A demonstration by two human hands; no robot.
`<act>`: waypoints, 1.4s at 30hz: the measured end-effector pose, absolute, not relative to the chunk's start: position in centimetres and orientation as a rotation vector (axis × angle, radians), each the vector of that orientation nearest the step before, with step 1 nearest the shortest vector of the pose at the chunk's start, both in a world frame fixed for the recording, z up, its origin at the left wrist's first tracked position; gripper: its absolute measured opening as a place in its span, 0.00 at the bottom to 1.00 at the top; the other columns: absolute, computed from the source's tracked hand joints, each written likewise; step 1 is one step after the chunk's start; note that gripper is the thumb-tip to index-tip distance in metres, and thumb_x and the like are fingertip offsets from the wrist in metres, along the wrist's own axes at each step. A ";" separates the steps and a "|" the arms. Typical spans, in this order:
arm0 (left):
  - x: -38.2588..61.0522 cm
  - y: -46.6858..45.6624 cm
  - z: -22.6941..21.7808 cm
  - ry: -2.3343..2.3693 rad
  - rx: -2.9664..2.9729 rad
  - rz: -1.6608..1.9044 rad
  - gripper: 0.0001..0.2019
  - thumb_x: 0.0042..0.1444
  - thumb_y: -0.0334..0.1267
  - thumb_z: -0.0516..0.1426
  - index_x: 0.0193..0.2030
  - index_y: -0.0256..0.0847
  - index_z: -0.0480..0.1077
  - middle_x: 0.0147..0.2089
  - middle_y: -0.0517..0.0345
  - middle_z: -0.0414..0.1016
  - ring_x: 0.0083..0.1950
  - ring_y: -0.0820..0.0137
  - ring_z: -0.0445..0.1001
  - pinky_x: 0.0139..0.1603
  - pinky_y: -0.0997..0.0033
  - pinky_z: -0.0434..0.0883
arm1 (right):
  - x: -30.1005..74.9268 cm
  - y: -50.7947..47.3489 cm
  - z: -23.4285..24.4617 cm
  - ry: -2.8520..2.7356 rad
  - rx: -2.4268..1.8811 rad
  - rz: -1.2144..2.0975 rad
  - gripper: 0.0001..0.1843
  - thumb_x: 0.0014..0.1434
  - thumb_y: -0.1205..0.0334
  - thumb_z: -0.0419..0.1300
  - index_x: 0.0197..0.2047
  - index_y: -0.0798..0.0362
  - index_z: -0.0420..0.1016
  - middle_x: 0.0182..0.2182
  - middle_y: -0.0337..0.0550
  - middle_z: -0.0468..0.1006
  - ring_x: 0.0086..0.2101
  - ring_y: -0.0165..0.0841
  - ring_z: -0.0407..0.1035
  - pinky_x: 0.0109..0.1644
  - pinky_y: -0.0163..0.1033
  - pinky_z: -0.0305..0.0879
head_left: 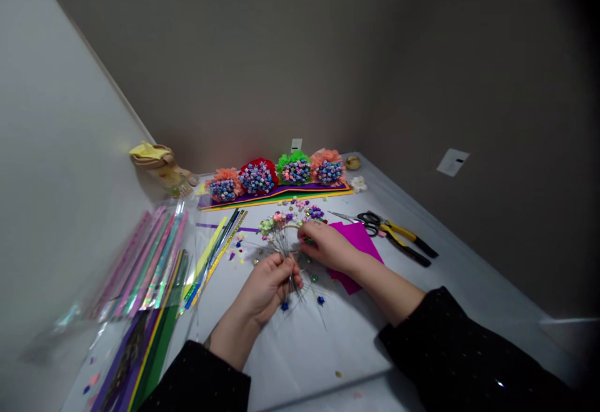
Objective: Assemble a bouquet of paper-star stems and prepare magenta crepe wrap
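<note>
Black sleeves (450, 349), one pair: bottom of frame, nearest. Clear packet (192, 234), left of frame: holds pink, green and iridescent strips (140, 265). Tan container (159, 163), left of centre: yellow material (144, 149) at its mouth. Left hand (269, 284), centre: grip closed on wire-stem bundle (284, 244), long axis near upright in frame, coloured heads (277, 220) uppermost, leaning slightly left. Right hand (328, 246), just beside it: fingers bent, whether gripping cannot tell. Magenta paper (363, 240), scissors (370, 219), pliers (405, 243): right of centre. Desk (450, 274), white: right edge slants to lower right, bare surface alongside pliers.
</note>
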State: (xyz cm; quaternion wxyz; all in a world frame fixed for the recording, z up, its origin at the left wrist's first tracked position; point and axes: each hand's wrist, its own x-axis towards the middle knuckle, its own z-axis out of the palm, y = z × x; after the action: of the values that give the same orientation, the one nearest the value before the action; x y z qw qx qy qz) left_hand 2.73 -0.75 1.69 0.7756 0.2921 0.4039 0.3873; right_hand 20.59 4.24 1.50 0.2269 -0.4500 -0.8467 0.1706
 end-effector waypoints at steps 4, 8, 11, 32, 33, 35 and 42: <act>2.7 -0.9 1.8 0.848 0.700 0.850 0.14 0.45 0.41 0.66 0.29 0.36 0.67 0.26 0.62 0.70 0.25 0.79 0.69 0.30 0.78 0.69 | 21.1 4.2 1.5 -2.029 -1.158 0.792 0.03 0.54 0.65 0.58 0.34 0.53 0.67 0.30 0.39 0.71 0.32 0.30 0.65 0.37 0.35 0.60; 2.7 -1.0 1.9 0.897 0.750 0.823 0.15 0.44 0.44 0.66 0.29 0.36 0.66 0.23 0.63 0.69 0.24 0.79 0.68 0.27 0.80 0.65 | 21.4 4.5 1.3 -1.578 -1.031 1.375 0.17 0.49 0.57 0.63 0.41 0.54 0.67 0.30 0.37 0.72 0.29 0.28 0.65 0.33 0.34 0.60; 2.7 -1.0 1.9 0.934 0.795 0.789 0.17 0.42 0.45 0.67 0.29 0.36 0.66 0.23 0.63 0.69 0.23 0.78 0.69 0.24 0.81 0.61 | 21.7 4.8 1.2 -1.400 -1.027 1.601 0.21 0.46 0.53 0.65 0.41 0.55 0.69 0.25 0.33 0.70 0.24 0.25 0.62 0.29 0.32 0.56; 3.1 -0.8 1.7 1.078 0.997 0.811 0.14 0.43 0.45 0.64 0.27 0.36 0.71 0.26 0.55 0.76 0.26 0.73 0.72 0.30 0.76 0.66 | 23.5 4.5 2.8 -1.567 -1.153 1.537 0.14 0.45 0.55 0.66 0.30 0.56 0.72 0.21 0.33 0.68 0.22 0.24 0.59 0.26 0.32 0.55; 3.0 -0.8 1.8 1.088 0.958 0.804 0.15 0.42 0.46 0.65 0.27 0.36 0.70 0.28 0.54 0.77 0.27 0.73 0.73 0.29 0.76 0.66 | 23.8 4.4 3.2 -1.608 -1.160 1.502 0.13 0.46 0.55 0.65 0.30 0.55 0.72 0.22 0.34 0.69 0.23 0.25 0.61 0.28 0.33 0.57; 3.0 -0.7 1.8 1.112 0.896 0.794 0.16 0.42 0.47 0.65 0.29 0.36 0.69 0.31 0.52 0.78 0.28 0.73 0.74 0.27 0.78 0.64 | 24.4 4.1 4.0 -1.681 -1.138 1.437 0.11 0.48 0.56 0.64 0.31 0.54 0.73 0.24 0.36 0.71 0.25 0.27 0.64 0.31 0.35 0.61; 3.1 -0.8 1.6 1.129 0.878 0.704 0.18 0.42 0.47 0.65 0.25 0.38 0.62 0.29 0.54 0.78 0.26 0.74 0.75 0.23 0.80 0.61 | 24.5 2.9 5.7 -2.017 -1.115 0.758 0.05 0.57 0.63 0.57 0.35 0.52 0.74 0.31 0.41 0.75 0.32 0.30 0.68 0.38 0.37 0.64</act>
State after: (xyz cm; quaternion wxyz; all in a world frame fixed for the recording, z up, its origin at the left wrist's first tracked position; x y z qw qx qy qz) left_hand 3.06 -0.78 1.58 0.6988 0.3942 0.5066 0.3157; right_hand 24.53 2.94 5.70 0.3502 -0.4304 -0.7788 0.2925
